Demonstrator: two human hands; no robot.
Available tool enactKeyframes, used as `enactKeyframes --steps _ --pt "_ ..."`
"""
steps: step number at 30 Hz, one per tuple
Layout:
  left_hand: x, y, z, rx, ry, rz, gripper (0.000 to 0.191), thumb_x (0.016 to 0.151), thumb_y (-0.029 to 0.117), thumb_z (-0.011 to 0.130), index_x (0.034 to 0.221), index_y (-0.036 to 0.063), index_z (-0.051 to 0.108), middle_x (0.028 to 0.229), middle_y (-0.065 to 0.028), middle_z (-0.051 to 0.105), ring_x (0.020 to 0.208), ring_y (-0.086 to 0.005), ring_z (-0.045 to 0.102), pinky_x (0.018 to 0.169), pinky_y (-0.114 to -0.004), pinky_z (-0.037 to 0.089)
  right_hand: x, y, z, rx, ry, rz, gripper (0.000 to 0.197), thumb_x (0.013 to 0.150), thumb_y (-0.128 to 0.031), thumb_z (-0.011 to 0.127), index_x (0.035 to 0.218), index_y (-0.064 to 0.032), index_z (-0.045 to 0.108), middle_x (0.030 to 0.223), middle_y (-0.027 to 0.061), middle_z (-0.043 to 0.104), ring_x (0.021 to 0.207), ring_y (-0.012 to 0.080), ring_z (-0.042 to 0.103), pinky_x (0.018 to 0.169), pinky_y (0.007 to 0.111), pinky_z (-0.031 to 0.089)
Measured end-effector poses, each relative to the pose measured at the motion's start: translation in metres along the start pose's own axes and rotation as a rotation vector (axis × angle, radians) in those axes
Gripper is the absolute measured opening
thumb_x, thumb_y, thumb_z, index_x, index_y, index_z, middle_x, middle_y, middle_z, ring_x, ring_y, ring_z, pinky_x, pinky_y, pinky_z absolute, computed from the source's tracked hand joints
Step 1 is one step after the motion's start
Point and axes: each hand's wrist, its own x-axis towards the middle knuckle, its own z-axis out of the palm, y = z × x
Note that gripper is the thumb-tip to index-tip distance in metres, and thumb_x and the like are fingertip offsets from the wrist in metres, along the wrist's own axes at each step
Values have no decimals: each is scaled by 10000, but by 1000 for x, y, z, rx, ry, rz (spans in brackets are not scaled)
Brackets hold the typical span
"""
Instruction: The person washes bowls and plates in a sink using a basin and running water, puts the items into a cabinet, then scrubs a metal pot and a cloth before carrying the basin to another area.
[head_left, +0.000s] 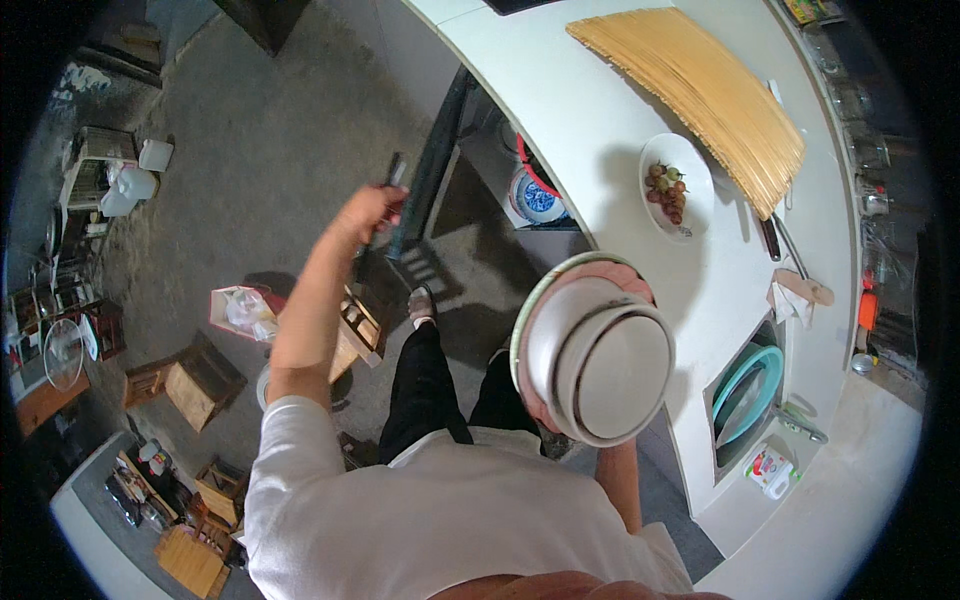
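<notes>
My left hand (373, 211) is closed around the long handle of an open, dark cabinet door (433, 169), arm stretched forward. Behind that door, beneath the counter, a blue-and-white patterned bowl (538, 196) and a red-rimmed basin (529, 166) show inside the cabinet. On my right side a stack of upside-down bowls (626, 375), pink and white with dark rims, is borne up by my right arm (619, 480). The right hand itself is hidden beneath the stack.
A white plate of grapes (664, 193) sits on the counter (622, 90), beside a slatted mat (697, 90) and a knife (770, 238). The sink holds a turquoise basin (772, 382). A wooden stool (196, 386) and a red-edged bag (244, 313) stand on the floor.
</notes>
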Motion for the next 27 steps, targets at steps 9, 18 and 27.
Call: enactKeyframes --steps 9,18,27 --pt "-8 20 -57 782 751 413 277 796 234 494 913 2 588 849 -164 594 736 -294 577 656 -370 437 39 38 24 -58 -53 93 240 801 -219 513 976 -56 515 878 46 524 617 108 420 597 248 407" --pt "37 -33 173 -22 -123 588 196 765 154 492 896 66 609 874 -102 613 796 -194 575 735 -307 430 29 38 22 -43 -5 50 232 789 -190 528 977 -54 527 901 51 535 676 116 440 634 256 409" --pt "54 -29 283 -303 -359 316 319 708 224 529 942 8 553 659 -198 572 512 -265 564 464 -365 443 -31 36 3 7 120 -21 228 778 -160 543 978 -53 539 925 57 547 735 124 461 671 263 412"
